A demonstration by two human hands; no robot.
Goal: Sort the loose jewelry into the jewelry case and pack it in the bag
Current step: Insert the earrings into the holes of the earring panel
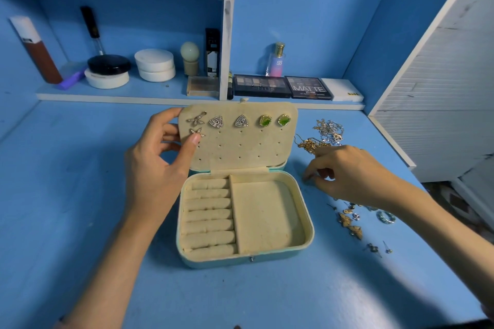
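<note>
The jewelry case stands open on the tabletop. The left hand holds the left edge of its lid in a narrow grip, thumb at the lower star earring. Right of the case, near loose chains, the right hand curls its fingertips onto the tabletop; whether its grip holds anything cannot be told.

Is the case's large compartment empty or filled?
Empty: the large compartment of the jewelry case shows only bare beige lining.
</note>
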